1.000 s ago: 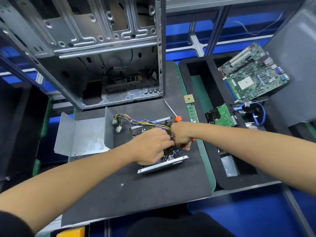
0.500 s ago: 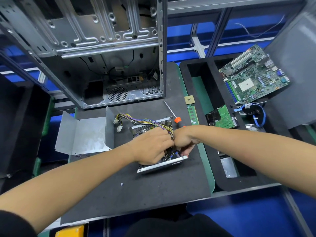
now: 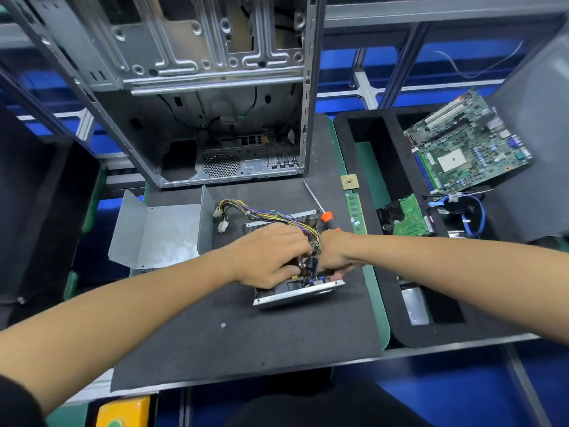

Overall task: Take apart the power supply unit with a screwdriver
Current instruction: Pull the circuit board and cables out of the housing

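Power supply unit (image 3: 295, 291): cover off, lying on the dark mat (image 3: 261, 343) of the table, near the middle, its near metal edge facing the person.
Wire bundle (image 3: 264, 214): yellow, purple and black leads running out of the unit's far side, ending in white plugs on the mat.
Left hand (image 3: 268, 257): palm down over the unit's open top, fingers curled into the parts inside; what they grip is hidden.
Right hand (image 3: 334, 255): pressed against the unit's right side, fingers tucked down into it beside the wires; whether it holds anything cannot be told.
Screwdriver (image 3: 320, 209): orange handle, lying on the mat just behind the right wrist, untouched.
Removed cover (image 3: 163, 229): bent grey sheet metal, left of the unit.
Loose screw (image 3: 223, 325): on the mat, nearer the person.
Computer case (image 3: 215, 87): open, standing behind.
Motherboard (image 3: 468, 146): on the black foam tray (image 3: 385, 303) at right.
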A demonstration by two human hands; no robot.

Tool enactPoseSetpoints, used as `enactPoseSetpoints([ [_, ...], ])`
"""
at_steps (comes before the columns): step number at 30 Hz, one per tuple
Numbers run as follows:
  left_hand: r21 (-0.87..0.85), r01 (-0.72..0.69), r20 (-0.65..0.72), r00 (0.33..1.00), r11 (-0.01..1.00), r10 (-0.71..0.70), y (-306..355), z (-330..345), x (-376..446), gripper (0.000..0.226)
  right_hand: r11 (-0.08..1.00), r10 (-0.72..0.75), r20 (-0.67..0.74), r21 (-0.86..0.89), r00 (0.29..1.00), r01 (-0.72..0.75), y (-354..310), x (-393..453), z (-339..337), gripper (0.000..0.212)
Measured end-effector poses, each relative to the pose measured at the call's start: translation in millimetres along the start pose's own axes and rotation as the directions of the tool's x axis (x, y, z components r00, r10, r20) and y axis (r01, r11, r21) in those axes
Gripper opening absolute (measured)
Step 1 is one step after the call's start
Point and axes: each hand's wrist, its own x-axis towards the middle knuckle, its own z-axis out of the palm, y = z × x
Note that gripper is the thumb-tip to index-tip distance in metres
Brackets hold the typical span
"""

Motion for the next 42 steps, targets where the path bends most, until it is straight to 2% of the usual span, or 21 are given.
enactPoseSetpoints([
  [6,-0.014,-0.014,-0.041,0.999,1.000,0.013,-1.7,5.5,3.4,0.013,0.998,0.034,0.065,0.042,0.997,-0.037,-2.0,8.0,5.6,0.019],
  [11,0.021,0.000,-0.036,0.999,1.000,0.000,-1.7,4.2,12.7,0.017,0.993,0.038,0.085,0.109,0.996,-0.047,3.3,8.5,6.5,0.030],
  [15,0.012,0.014,-0.005,1.000,1.000,-0.014,-1.6,2.4,18.0,0.016,0.984,0.064,0.149,0.154,0.987,-0.087,3.8,5.0,5.9,0.031],
  [20,0.024,0.014,0.048,0.999,1.000,-0.015,-3.9,-1.3,23.2,0.014,0.980,0.062,0.163,0.176,0.985,-0.091,1.9,-2.5,3.5,0.032],
  [26,0.057,0.023,0.100,0.995,0.998,-0.029,-5.6,0.0,29.7,0.031,0.973,0.084,0.169,0.197,0.982,-0.118,-0.2,-2.5,5.0,0.027],
  [30,0.078,0.023,0.118,0.993,0.997,-0.032,-5.6,-0.5,33.1,0.031,0.972,0.089,0.153,0.202,0.984,-0.119,0.3,-4.0,5.9,0.027],
  [36,0.075,0.015,0.103,0.994,0.997,-0.022,-5.1,-0.1,32.5,0.032,0.989,0.058,0.078,0.132,0.995,-0.067,3.0,-5.0,6.3,0.031],
  [42,0.087,0.008,0.143,0.989,0.996,-0.021,-4.5,-3.1,36.3,0.030,0.999,0.040,0.113,0.021,0.993,-0.043,-1.0,-5.1,-0.1,0.027],
])
